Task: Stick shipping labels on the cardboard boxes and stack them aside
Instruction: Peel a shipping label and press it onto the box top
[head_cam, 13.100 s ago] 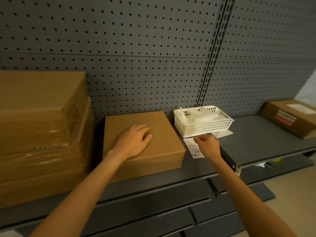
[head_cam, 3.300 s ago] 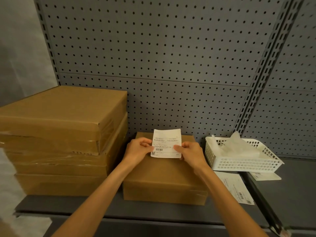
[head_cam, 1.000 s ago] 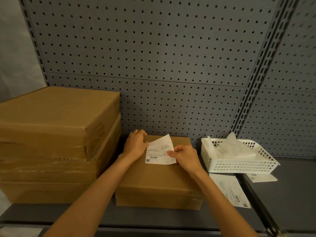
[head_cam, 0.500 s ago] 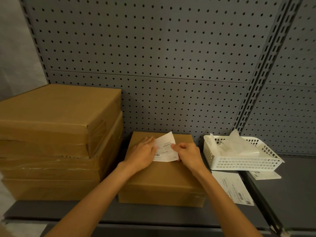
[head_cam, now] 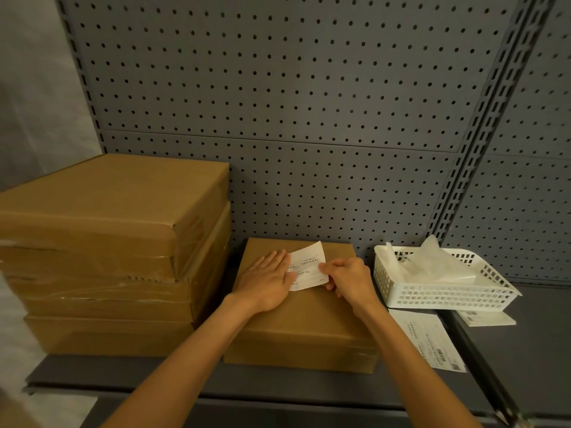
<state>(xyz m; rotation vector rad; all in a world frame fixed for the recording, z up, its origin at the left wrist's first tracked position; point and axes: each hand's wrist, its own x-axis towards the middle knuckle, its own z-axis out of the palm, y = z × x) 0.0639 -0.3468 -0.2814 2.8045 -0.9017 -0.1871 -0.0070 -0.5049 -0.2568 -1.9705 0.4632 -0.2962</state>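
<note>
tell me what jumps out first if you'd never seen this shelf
Two bare hands meet on a box mid-shelf: the left hand lies flat on one end of a white label, the right hand pinches the other end, whose far corner lifts off the cardboard. A stack of boxes fills the left side, and a white basket sits to the right.

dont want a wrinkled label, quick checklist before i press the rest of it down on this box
1. Left hand flat on the label's left edge: ok.
2. Right hand pinching the free right edge: ok.
3. Shipping label fully flat: not ok, far right corner lifted.
4. Label lies within the top of the box: ok.
5. Backing fully peeled off: cannot tell.
6. Box sits flat on the shelf: ok.
</note>
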